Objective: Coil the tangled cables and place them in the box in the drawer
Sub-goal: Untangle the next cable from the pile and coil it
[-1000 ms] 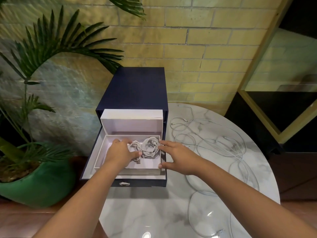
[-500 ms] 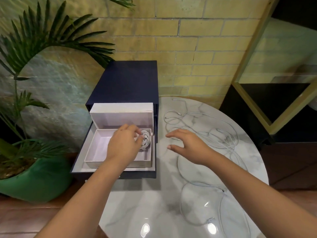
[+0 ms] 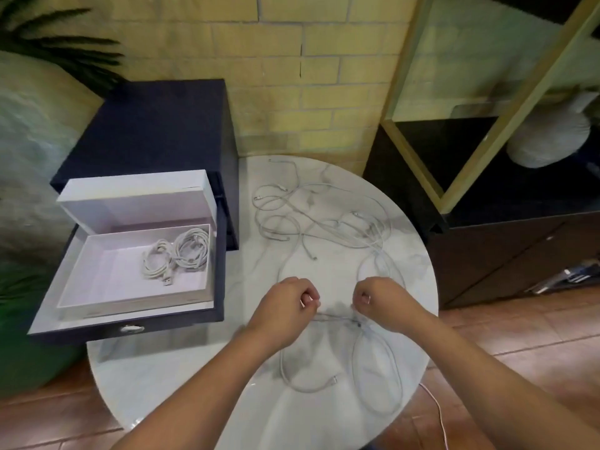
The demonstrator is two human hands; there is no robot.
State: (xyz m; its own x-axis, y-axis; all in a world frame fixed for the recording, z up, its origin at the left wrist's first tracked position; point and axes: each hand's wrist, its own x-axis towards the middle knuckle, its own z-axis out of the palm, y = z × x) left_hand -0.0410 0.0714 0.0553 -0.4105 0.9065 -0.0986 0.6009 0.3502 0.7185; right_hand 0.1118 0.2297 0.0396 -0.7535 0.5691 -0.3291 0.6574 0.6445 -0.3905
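Both hands are over the near part of the round white marble table (image 3: 181,378), curled into loose fists facing each other. The left hand (image 3: 285,303) has its fingers (image 3: 308,295) pinched shut on a thin white cable (image 3: 380,362), and the right hand (image 3: 383,300) is closed the same way just beside it, with a short bit of that cable running between the two. From there it drops into a couple of big floppy loops on the table toward the near edge, one plug end lying loose (looks like a USB-type plug, but too small to say for sure).

Further back on the table sits the tangle of thin white cables (image 3: 318,219), spread out in overlapping loops, well apart from the hands.

On the left, the dark navy drawer unit (image 3: 156,125) has its drawer (image 3: 130,326) pulled out, and the open white cardboard box (image 3: 97,300) sits inside it with its lid standing up at the back. Two coiled white cables (image 3: 177,254) lie side by side, touching, in the right-hand back part of the box. The rest of the box floor is bare.

A yellow brick wall (image 3: 324,76) is behind everything.
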